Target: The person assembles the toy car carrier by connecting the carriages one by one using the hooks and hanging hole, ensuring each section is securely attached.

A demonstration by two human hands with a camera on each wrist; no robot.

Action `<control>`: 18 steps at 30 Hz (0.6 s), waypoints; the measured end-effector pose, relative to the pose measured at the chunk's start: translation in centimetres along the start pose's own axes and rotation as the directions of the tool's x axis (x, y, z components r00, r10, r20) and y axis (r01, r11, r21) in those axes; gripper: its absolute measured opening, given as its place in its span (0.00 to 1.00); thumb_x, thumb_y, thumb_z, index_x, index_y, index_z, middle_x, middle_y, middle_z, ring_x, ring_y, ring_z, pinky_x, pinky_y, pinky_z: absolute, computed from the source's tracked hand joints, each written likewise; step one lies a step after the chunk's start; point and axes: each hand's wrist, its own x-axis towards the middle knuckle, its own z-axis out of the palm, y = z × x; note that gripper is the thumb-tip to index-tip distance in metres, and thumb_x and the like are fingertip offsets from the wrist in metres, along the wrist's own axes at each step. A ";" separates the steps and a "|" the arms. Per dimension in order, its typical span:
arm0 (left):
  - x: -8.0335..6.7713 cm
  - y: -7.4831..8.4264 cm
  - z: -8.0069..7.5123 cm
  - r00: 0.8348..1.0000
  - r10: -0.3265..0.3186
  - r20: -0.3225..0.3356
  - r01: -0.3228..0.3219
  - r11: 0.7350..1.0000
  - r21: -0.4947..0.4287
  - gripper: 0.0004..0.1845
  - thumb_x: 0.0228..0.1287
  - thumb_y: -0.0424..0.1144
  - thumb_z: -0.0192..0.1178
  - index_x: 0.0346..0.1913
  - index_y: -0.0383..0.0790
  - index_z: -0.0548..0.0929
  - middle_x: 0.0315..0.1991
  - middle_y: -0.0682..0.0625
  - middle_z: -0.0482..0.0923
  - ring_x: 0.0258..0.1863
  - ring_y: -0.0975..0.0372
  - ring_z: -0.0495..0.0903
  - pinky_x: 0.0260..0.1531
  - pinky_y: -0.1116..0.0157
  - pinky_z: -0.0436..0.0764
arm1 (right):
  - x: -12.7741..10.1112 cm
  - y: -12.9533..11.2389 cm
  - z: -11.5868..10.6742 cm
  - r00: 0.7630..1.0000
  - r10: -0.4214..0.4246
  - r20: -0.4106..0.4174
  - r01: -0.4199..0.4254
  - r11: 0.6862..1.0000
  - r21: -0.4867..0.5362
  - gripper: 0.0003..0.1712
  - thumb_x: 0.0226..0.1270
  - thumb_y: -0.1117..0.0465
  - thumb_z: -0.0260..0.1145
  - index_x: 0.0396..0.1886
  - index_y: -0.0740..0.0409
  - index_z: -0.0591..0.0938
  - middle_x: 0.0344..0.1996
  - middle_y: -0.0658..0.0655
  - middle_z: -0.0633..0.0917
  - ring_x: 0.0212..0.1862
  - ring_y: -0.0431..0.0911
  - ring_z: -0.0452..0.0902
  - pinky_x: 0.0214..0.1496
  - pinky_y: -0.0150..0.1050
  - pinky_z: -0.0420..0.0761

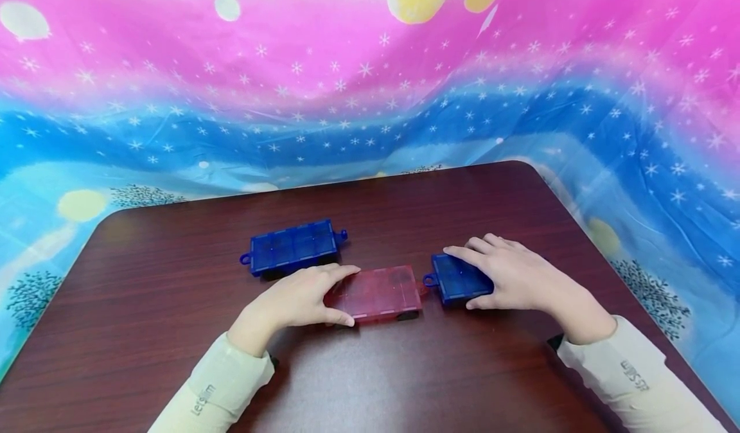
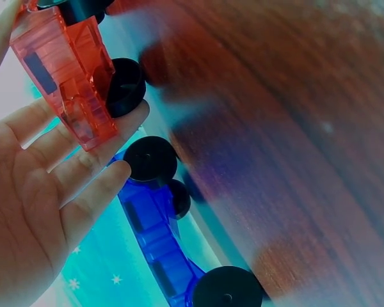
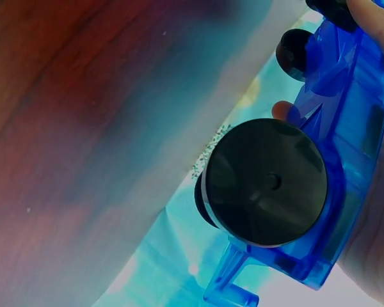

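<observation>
Here the left hand point(image 1: 300, 299) grips the near-left end of a translucent red wheeled car block point(image 1: 378, 293) at the centre of the frame, thumb on its near edge and fingers curled along its far edge. The right hand point(image 1: 509, 272) lies over a blue wheeled car block point(image 1: 457, 279) just right of the red one, fingers spread across its top and thumb against its near side. The blue block's small loop coupler faces the red block's right end, seemingly touching it. In the left wrist view the red block point(image 2: 67, 73) rests against the fingertips, its black wheel point(image 2: 125, 86) showing. A second, longer blue car block point(image 1: 295, 247) sits apart on the dark wood bench point(image 1: 173, 330), up and left of the left hand. Behind the bench hangs a pink and blue starred cloth point(image 1: 370, 86).
</observation>
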 end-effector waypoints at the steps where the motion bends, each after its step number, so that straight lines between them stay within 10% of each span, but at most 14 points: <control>1: 0.0 0.0 0.0 1.000 -0.001 0.000 0.001 1.000 0.000 0.46 0.42 0.68 0.63 0.67 0.57 0.64 0.62 0.54 0.70 0.58 0.61 0.71 0.56 0.56 0.73 | 0.0 0.0 0.0 1.000 -0.003 -0.001 0.003 1.000 -0.002 0.52 0.41 0.33 0.70 0.69 0.37 0.61 0.53 0.50 0.75 0.53 0.48 0.68 0.51 0.55 0.75; 18: -0.2 0.1 0.0 1.000 -0.011 0.002 0.011 1.000 -0.015 0.46 0.43 0.68 0.64 0.67 0.57 0.63 0.63 0.54 0.69 0.59 0.59 0.71 0.57 0.54 0.72 | 0.0 0.0 0.8 1.000 -0.019 -0.009 0.019 1.000 -0.018 0.52 0.41 0.32 0.70 0.69 0.38 0.62 0.52 0.49 0.75 0.53 0.47 0.68 0.52 0.55 0.74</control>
